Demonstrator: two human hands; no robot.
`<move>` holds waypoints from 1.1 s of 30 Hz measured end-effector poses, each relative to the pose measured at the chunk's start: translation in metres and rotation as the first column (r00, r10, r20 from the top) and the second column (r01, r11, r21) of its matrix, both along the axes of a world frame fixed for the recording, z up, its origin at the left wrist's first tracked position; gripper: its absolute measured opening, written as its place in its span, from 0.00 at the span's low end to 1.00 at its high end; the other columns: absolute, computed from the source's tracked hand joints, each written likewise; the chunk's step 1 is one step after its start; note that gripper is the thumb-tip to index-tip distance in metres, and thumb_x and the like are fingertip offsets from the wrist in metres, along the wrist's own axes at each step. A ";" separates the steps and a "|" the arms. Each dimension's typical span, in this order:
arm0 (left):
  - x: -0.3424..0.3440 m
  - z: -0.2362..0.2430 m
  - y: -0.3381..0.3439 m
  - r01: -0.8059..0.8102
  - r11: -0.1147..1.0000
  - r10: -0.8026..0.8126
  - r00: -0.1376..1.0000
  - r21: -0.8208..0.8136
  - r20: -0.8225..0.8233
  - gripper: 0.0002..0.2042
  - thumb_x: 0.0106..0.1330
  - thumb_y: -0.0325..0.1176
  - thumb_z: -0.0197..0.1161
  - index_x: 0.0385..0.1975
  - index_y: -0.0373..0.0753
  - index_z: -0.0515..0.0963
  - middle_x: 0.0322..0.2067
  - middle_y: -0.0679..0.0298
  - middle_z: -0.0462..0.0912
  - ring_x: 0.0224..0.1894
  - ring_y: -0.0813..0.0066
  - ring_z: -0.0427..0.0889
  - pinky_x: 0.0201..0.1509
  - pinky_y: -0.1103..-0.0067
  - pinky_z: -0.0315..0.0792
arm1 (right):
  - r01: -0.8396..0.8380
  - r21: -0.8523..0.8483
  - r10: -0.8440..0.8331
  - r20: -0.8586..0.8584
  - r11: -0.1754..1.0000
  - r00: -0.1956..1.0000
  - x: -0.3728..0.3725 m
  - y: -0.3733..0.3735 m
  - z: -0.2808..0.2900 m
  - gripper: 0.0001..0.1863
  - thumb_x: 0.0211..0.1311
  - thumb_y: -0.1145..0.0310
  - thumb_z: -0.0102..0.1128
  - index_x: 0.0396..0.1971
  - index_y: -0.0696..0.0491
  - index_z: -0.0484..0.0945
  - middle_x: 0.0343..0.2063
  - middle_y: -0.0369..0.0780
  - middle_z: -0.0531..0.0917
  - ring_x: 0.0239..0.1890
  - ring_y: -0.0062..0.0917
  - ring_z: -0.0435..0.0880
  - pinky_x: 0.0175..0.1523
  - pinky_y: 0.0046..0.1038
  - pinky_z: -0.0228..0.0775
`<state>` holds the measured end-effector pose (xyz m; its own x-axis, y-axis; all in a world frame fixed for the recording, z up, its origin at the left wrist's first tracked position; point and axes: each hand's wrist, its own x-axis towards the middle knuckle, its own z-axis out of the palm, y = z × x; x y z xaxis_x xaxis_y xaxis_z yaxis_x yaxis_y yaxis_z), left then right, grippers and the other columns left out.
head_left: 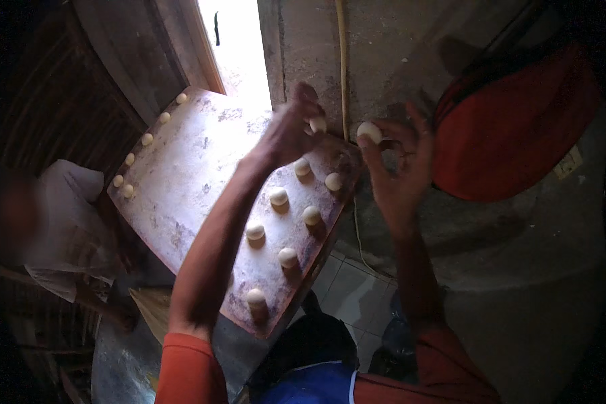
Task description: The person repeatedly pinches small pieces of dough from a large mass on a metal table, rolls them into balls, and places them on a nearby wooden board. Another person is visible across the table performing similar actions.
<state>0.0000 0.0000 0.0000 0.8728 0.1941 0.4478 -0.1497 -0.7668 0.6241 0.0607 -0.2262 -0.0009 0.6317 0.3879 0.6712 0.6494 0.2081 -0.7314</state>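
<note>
Pale round ball (pixel 369 132) between 1 and 2 o'clock, pinched in right hand (pixel 404 158). Second ball (pixel 318 125) near 12, right at left hand (pixel 291 133), can't tell if gripped, kinda blurry. More on whitish board (pixel 195 155): loose double row (pixel 278 196) 2 to 6 o'clock, line of six (pixel 147 139) 9 to 11.

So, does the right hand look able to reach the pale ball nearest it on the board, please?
Probably yes: nothing visible blocks the way from the right hand to that pale ball on the board, though the hand holds another ball.
</note>
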 end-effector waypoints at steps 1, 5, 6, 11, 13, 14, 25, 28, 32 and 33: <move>0.008 -0.003 -0.003 -0.012 0.999 0.016 0.992 0.031 -0.127 0.29 0.55 0.22 0.71 0.54 0.35 0.61 0.48 0.46 0.83 0.52 0.47 0.83 0.54 0.67 0.79 | 0.068 -0.100 -0.063 0.049 0.993 0.997 0.017 0.004 -0.012 0.38 0.63 0.71 0.70 0.70 0.55 0.61 0.48 0.43 0.83 0.50 0.30 0.82 0.55 0.34 0.74; 0.003 0.022 -0.018 0.019 0.974 0.046 0.959 0.225 -0.281 0.40 0.60 0.28 0.67 0.70 0.33 0.51 0.60 0.42 0.73 0.66 0.47 0.70 0.71 0.63 0.65 | 0.234 -0.279 -0.138 0.324 0.931 0.936 0.036 0.002 -0.026 0.29 0.64 0.75 0.66 0.64 0.58 0.68 0.41 0.41 0.82 0.48 0.26 0.81 0.52 0.31 0.74; -0.009 0.035 -0.024 -0.008 0.991 0.031 0.984 0.135 -0.174 0.40 0.61 0.29 0.67 0.71 0.33 0.53 0.65 0.43 0.69 0.70 0.49 0.66 0.74 0.64 0.61 | 0.224 -0.207 -0.184 0.195 0.953 0.963 0.026 -0.001 -0.022 0.30 0.66 0.70 0.65 0.65 0.58 0.67 0.42 0.41 0.82 0.48 0.27 0.81 0.54 0.32 0.74; -0.138 0.075 -0.084 -0.139 0.983 0.118 0.979 0.117 0.166 0.35 0.60 0.30 0.70 0.67 0.35 0.64 0.66 0.45 0.69 0.70 0.49 0.67 0.75 0.57 0.61 | -0.330 0.358 0.476 -0.484 0.873 0.734 -0.110 -0.015 0.010 0.40 0.74 0.42 0.46 0.71 0.59 0.56 0.56 0.44 0.77 0.55 0.30 0.77 0.58 0.33 0.70; -0.212 0.061 -0.115 -0.128 0.949 0.079 0.981 0.287 0.177 0.34 0.65 0.40 0.65 0.69 0.39 0.62 0.68 0.45 0.66 0.74 0.48 0.59 0.76 0.55 0.51 | -0.562 0.519 0.724 -0.652 0.644 0.228 -0.185 -0.011 0.012 0.49 0.72 0.33 0.37 0.74 0.61 0.47 0.64 0.45 0.68 0.63 0.30 0.67 0.65 0.34 0.60; -0.252 0.046 -0.129 -0.214 0.927 0.185 0.975 0.309 0.122 0.34 0.67 0.46 0.62 0.70 0.41 0.60 0.70 0.44 0.63 0.76 0.47 0.54 0.77 0.54 0.45 | -0.639 0.505 0.691 -0.720 0.581 0.059 -0.220 -0.008 0.010 0.53 0.70 0.28 0.32 0.76 0.60 0.42 0.70 0.44 0.61 0.70 0.30 0.60 0.71 0.34 0.50; -0.566 -0.209 -0.248 -0.979 0.092 0.868 -0.012 0.184 -0.497 0.39 0.75 0.53 0.48 0.77 0.37 0.42 0.78 0.47 0.39 0.79 0.44 0.30 0.74 0.40 0.21 | -0.961 0.173 0.375 -0.894 -0.217 -0.245 -0.366 -0.088 -0.084 0.48 0.71 0.28 0.23 0.74 0.54 0.55 0.73 0.48 0.62 0.77 0.37 0.54 0.76 0.45 0.41; -0.644 -0.228 -0.264 -0.990 -0.127 0.991 -0.129 -0.067 0.025 0.39 0.76 0.61 0.38 0.77 0.40 0.45 0.78 0.50 0.39 0.79 0.46 0.28 0.72 0.41 0.15 | -0.986 0.055 0.402 -0.909 -0.158 -0.115 -0.384 -0.120 -0.094 0.47 0.71 0.29 0.24 0.75 0.52 0.55 0.72 0.47 0.63 0.76 0.37 0.55 0.76 0.45 0.42; -0.750 -0.215 -0.241 -0.797 -0.449 0.776 -0.572 0.404 -0.265 0.36 0.76 0.63 0.35 0.78 0.49 0.47 0.79 0.55 0.37 0.80 0.52 0.28 0.72 0.42 0.12 | -0.994 -0.057 0.407 -0.913 -0.093 0.014 -0.419 -0.134 -0.106 0.46 0.71 0.28 0.25 0.75 0.51 0.55 0.71 0.47 0.64 0.76 0.37 0.55 0.75 0.46 0.43; -0.763 -0.209 -0.237 -0.810 -0.418 0.768 -0.556 0.411 -0.316 0.36 0.76 0.63 0.34 0.78 0.50 0.47 0.79 0.55 0.37 0.80 0.52 0.28 0.72 0.42 0.12 | -0.999 -0.037 0.413 -0.910 -0.009 0.030 -0.431 -0.134 -0.110 0.47 0.71 0.28 0.25 0.75 0.51 0.54 0.71 0.47 0.64 0.76 0.37 0.55 0.75 0.47 0.43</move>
